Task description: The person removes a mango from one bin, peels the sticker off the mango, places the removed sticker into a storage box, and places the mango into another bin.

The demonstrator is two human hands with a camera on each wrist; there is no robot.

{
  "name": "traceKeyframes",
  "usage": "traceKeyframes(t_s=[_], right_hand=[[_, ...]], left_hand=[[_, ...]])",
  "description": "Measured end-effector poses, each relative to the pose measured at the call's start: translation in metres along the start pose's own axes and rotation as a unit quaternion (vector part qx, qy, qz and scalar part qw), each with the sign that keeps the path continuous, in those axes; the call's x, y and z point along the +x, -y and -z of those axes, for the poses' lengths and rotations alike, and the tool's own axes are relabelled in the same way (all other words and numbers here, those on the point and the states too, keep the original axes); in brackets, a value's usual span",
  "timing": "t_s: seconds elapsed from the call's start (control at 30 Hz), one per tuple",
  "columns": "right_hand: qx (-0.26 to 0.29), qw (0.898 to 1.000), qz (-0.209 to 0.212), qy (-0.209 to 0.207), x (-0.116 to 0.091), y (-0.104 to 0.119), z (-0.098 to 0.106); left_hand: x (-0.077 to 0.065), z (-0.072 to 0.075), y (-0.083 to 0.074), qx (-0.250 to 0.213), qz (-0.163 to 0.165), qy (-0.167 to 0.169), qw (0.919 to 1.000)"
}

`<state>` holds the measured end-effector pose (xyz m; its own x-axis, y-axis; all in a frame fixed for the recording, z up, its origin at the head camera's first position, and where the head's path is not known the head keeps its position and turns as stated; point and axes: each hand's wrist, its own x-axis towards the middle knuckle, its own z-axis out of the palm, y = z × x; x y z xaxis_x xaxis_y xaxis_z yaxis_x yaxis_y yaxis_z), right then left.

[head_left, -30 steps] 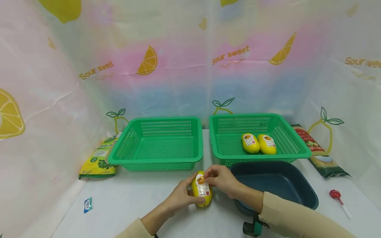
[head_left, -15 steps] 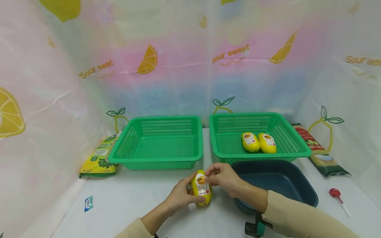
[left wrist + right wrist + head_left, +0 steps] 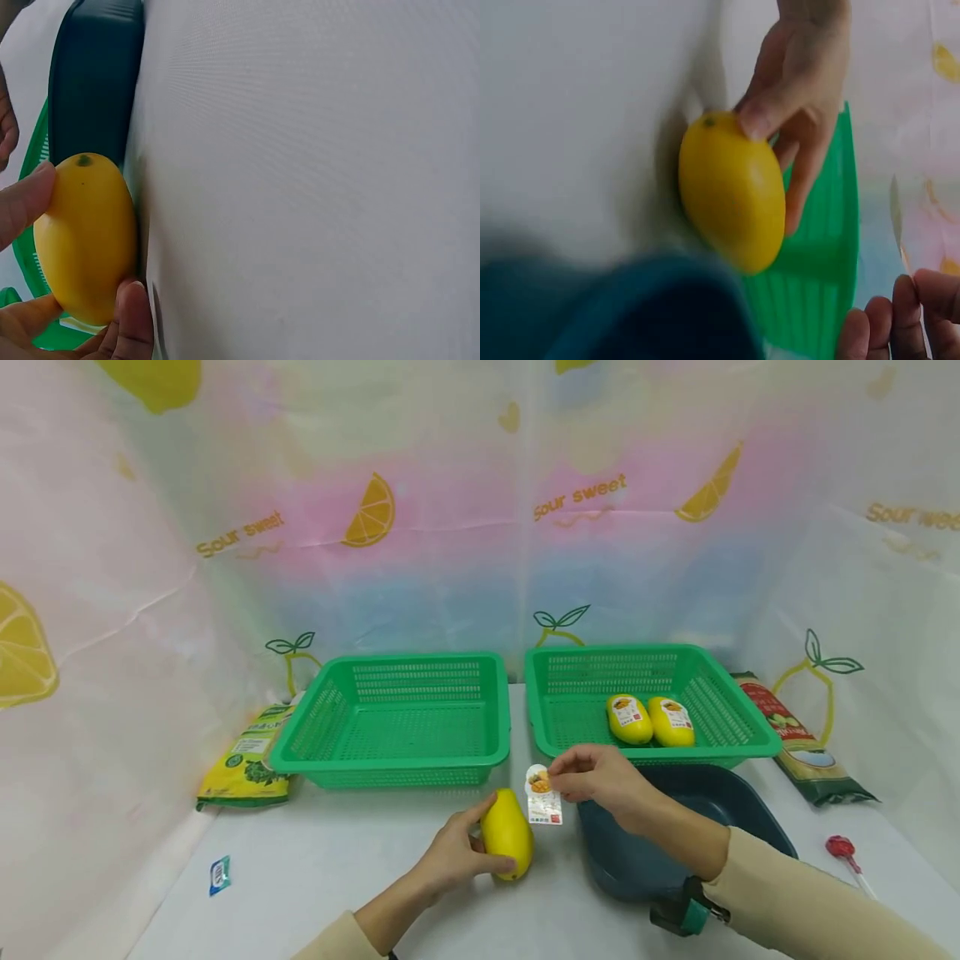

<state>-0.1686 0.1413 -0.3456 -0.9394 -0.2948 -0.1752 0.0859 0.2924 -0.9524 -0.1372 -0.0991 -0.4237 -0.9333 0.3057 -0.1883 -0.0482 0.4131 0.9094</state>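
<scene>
A bare yellow mango (image 3: 507, 837) lies on the white table in front of the two baskets. My left hand (image 3: 454, 853) grips it from the left side, thumb near the lower end and fingers near the upper end. In the left wrist view the mango (image 3: 86, 240) shows a small dark stem spot, with fingers at its edges. My right hand (image 3: 600, 783) pinches a white sticker (image 3: 544, 806) with a fruit picture by its upper edge, off the mango and to its right. The right wrist view shows the sticker (image 3: 897, 214) nearly edge-on.
The right green basket (image 3: 577, 752) holds two labelled mangoes (image 3: 651, 722). A left green basket (image 3: 390, 766) stands beside it. A dark blue basin (image 3: 622, 868) lies under my right forearm. Yellow (image 3: 246, 764) and red-green (image 3: 806, 743) packets, a lollipop (image 3: 841, 847) and a small wrapper (image 3: 220, 875) lie around.
The sticker has come off the mango. My right hand has moved up and to the right with it. My left hand still holds the mango in the same place.
</scene>
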Motion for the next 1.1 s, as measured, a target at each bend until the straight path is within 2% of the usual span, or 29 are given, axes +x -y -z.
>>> traceKeyframes(t_s=[0.23,0.53,0.87,1.1], right_hand=[[-0.022,0.999,-0.020,0.015,-0.003,-0.010,0.045],[-0.065,0.996,-0.044,0.049,-0.006,-0.036,0.080],[-0.120,0.979,-0.097,0.133,-0.001,-0.048,0.100],[-0.124,0.968,-0.110,0.186,0.004,-0.053,0.103]], left_hand=[[-0.002,0.005,0.003,0.004,0.011,-0.009,0.9999],[0.001,0.004,0.003,-0.004,0.007,0.007,0.9999],[-0.001,0.005,0.004,-0.019,0.012,0.002,0.9998],[0.001,0.003,0.003,-0.019,0.009,0.006,0.9998]])
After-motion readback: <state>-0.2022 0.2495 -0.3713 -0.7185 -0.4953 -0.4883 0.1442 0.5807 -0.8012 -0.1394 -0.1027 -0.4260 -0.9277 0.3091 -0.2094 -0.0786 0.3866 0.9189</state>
